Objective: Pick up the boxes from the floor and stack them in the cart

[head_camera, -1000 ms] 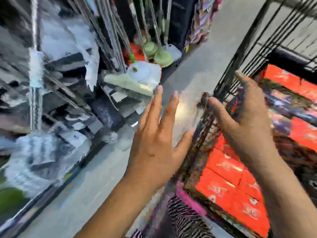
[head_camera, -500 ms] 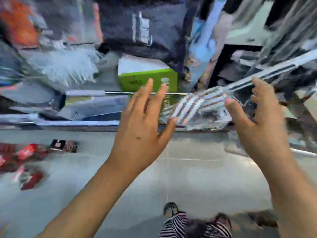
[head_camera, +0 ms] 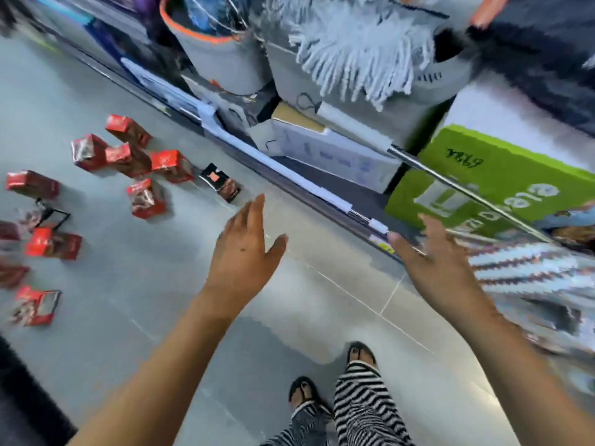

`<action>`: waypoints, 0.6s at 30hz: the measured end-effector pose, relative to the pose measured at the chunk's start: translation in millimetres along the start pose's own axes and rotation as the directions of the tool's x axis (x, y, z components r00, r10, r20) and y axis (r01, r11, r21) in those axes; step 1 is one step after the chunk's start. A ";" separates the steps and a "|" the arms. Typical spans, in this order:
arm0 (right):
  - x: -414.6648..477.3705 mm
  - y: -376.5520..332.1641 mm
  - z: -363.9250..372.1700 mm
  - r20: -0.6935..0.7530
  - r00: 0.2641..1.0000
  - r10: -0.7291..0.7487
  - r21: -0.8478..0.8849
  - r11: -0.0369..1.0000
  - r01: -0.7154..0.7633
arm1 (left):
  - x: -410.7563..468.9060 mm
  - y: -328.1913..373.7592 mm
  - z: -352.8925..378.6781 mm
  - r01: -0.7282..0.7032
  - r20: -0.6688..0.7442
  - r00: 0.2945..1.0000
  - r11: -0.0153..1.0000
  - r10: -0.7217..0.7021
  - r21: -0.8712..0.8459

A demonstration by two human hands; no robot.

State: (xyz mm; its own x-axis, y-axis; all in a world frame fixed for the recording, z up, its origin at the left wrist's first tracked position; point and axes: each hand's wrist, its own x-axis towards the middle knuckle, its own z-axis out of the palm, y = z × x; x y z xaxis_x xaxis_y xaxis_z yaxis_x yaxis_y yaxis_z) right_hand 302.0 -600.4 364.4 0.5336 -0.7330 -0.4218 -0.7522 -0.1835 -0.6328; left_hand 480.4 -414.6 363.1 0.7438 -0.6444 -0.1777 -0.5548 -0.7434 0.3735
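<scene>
Several small red boxes (head_camera: 128,159) lie scattered on the grey floor (head_camera: 135,284) at the left, some on their sides. A darker box (head_camera: 220,181) lies nearest the shelf. My left hand (head_camera: 243,252) hovers open above the floor, to the right of the boxes, holding nothing. My right hand (head_camera: 441,265) is also open and empty, further right near the shelf's lower edge. The cart is out of view.
A low store shelf (head_camera: 289,175) runs diagonally across the top, holding grey buckets (head_camera: 222,56), a mop head (head_camera: 357,49) and a green carton (head_camera: 495,185). Striped fabric (head_camera: 528,265) hangs at the right. My feet in sandals and striped trousers (head_camera: 363,400) stand at the bottom.
The view has swung left from the cart with red boxes to the floor. Both hands stay open and empty, and the scattered boxes have come into view at the left.
</scene>
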 end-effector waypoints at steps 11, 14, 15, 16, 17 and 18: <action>87.5 -155.5 154.3 0.344 0.907 -0.245 -0.237 0.912 0.336 | 35.1 -172.8 -24.2 0.344 -0.081 0.934 0.936 -0.349 -0.070; 123.8 -187.0 223.2 0.387 0.891 -0.237 -0.240 0.907 0.346 | 66.4 -240.5 -16.4 0.400 -0.063 0.911 0.911 -0.408 -0.101; 137.4 -194.8 249.3 0.395 0.890 -0.229 -0.256 0.903 0.346 | 78.8 -264.5 -11.0 0.412 -0.051 0.907 0.906 -0.418 -0.098; 151.0 -202.0 275.5 0.400 0.889 -0.223 -0.273 0.897 0.347 | 92.0 -287.9 -5.5 0.422 -0.042 0.904 0.903 -0.426 -0.083; 164.6 -208.8 301.1 0.403 0.890 -0.213 -0.289 0.893 0.345 | 105.7 -310.4 -0.3 0.430 -0.031 0.901 0.901 -0.432 -0.062; 177.6 -215.0 325.8 0.410 0.891 -0.197 -0.305 0.891 0.338 | 119.7 -332.3 5.1 0.431 -0.023 0.902 0.901 -0.432 -0.046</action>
State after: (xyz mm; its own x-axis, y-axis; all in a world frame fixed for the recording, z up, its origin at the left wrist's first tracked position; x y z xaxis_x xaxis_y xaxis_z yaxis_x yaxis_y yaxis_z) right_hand 684.4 -477.7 214.0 0.7821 -0.3481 -0.5168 -0.6075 -0.6106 -0.5081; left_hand 751.9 -245.6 213.1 0.9188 -0.2556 -0.3009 -0.1626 -0.9395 0.3015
